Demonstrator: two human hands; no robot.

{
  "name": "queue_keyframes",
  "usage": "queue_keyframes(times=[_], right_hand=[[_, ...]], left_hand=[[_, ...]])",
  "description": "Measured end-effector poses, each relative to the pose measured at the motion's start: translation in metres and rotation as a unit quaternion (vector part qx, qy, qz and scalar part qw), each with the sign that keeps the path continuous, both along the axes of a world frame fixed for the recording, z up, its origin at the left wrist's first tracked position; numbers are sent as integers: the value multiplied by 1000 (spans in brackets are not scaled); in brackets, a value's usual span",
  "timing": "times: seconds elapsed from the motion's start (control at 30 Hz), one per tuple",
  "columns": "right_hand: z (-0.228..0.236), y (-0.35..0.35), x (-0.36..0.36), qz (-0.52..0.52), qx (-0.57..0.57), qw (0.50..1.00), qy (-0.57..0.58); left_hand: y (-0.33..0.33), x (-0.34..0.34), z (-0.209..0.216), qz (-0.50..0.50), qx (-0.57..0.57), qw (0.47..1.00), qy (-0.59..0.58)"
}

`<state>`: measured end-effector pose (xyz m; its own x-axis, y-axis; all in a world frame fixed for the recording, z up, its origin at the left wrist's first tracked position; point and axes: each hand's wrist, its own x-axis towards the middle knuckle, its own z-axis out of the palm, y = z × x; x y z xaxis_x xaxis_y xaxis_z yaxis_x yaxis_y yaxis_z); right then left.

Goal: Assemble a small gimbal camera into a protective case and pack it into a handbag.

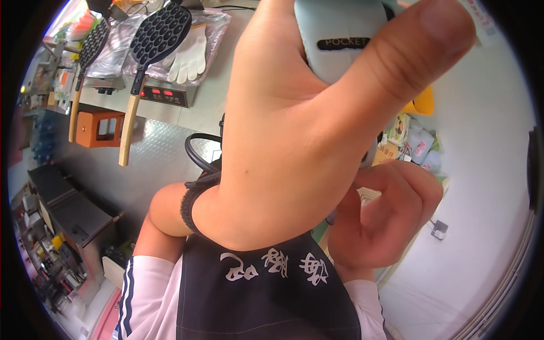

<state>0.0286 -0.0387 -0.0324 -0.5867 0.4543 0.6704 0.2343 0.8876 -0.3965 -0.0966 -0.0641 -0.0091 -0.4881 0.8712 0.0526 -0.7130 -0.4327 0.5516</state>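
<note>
My left hand (277, 124) is raised very close to the camera, with a dark band (188, 211) round its wrist. It is closed on a pale blue rounded object (323, 28) that bears a small dark label. The thumb lies along the right of that object, and its upper part runs out of view. Lower and to the right is my right hand (391, 212), its fingers curled in. Whatever those fingers hold, if anything, is hidden behind the left hand and the fingers themselves.
Two dark bubble-waffle pans (161, 33) (95, 45) with wooden handles rest at the upper left. Beside them are a white glove (190, 54) and a heater panel (164, 95) with red displays. An orange stand (99, 129) is below. Packages (416, 141) lie at the right.
</note>
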Motion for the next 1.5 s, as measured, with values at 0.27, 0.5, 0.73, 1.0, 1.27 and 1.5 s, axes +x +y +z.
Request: queue_keyframes(times=[0.27, 0.5, 0.73, 1.0, 1.27, 1.5], right_hand=[[2, 1, 1, 27, -37, 999, -7], [-2, -10, -1, -38, 91, 994, 40], [-10, -12, -3, -21, 73, 986, 145], [-12, -9, 0, 0, 83, 987, 137], [6, -9, 8, -5, 58, 998, -9], [-5, -19, -12, -112, 64, 979, 160]], left_hand=[[2, -1, 0, 3, 0, 1000, 1], [1, -2, 7, 18, -1, 1000, 6], [-5, -3, 12, 22, 0, 1000, 1], [-9, -3, 17, 35, 4, 999, 7], [1, -3, 10, 26, -88, 983, 161], [6, 4, 33, -50, -126, 991, 21]])
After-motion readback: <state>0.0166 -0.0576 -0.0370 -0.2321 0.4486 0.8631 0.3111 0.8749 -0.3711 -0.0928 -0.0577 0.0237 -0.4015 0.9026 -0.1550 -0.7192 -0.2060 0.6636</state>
